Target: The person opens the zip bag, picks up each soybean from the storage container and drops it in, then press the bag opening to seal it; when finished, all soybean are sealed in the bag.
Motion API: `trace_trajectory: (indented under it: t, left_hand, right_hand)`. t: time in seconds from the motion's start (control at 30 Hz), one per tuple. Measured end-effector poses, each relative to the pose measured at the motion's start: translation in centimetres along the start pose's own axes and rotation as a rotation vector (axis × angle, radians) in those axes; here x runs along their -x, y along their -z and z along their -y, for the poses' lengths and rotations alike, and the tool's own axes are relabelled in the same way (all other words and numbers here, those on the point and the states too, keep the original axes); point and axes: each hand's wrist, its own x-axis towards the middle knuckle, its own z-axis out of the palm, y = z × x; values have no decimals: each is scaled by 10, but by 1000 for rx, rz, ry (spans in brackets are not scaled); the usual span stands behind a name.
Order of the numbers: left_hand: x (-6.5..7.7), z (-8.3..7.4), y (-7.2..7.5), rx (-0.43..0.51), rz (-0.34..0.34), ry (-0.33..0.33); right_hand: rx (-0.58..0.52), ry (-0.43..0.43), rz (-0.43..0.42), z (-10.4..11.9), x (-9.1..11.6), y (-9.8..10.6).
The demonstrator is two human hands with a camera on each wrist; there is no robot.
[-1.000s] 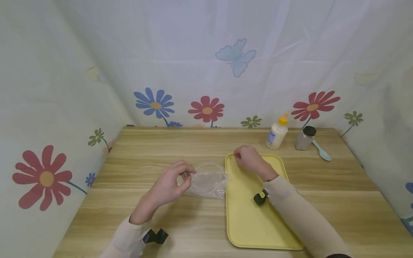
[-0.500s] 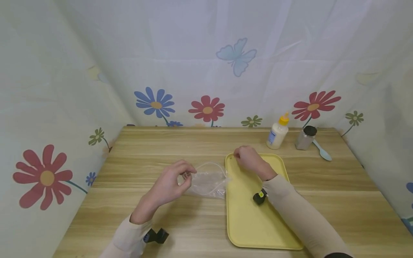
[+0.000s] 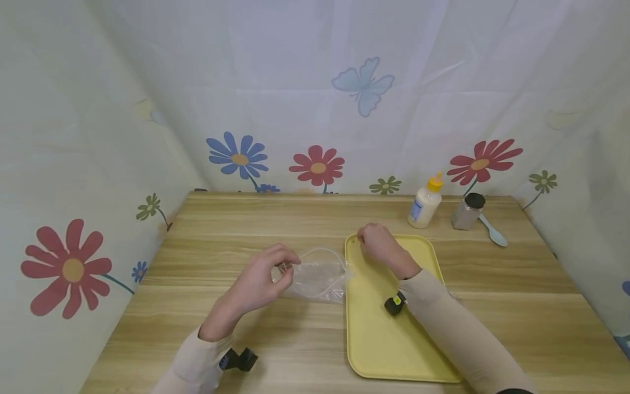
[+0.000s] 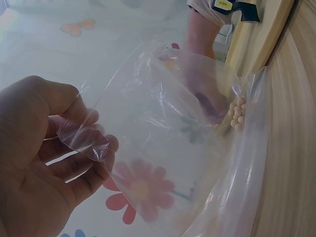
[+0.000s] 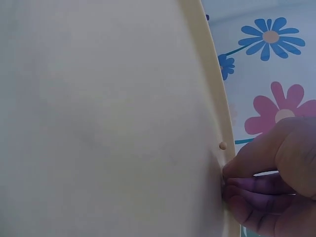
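My left hand (image 3: 258, 279) pinches one edge of a clear plastic bag (image 3: 315, 279) that spreads right, against the tray's left edge. In the left wrist view the bag (image 4: 143, 94) hangs from the thumb and fingertips, and a cluster of small round beige balls (image 4: 238, 114) shows through its plastic. My right hand (image 3: 385, 249) is at the far left corner of the yellow tray (image 3: 389, 342), thumb and fingers bunched against the rim. Close to the thumb, one small beige ball (image 5: 223, 145) lies by the rim. Anything between those fingertips is hidden.
Behind the tray stand a white bottle with a yellow nozzle (image 3: 424, 205) and a clear jar with a black lid (image 3: 467, 212). A pale blue spoon (image 3: 494, 232) lies beside the jar. Flowered cloth (image 3: 275, 98) closes off the back and sides of the wooden table (image 3: 236, 219).
Both hands stay nearly still, the left with the bag, the right at the tray corner. The head view has shifted very slightly.
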Motion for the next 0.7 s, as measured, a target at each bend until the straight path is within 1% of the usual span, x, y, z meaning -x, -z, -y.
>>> trace_trajectory:
  t: [0.1,0.37,0.7]
  left_hand:
    - [0,-1,0,-2,0,1]
    - [-1,-1,0,1,5,1]
    - [-1,-2,-1,7,11,2]
  right_hand:
    - [-3,-8,13,0,-1,1]
    - [10,-37,79,-1,0,4]
    - [-19,-29,93,-5,2,3]
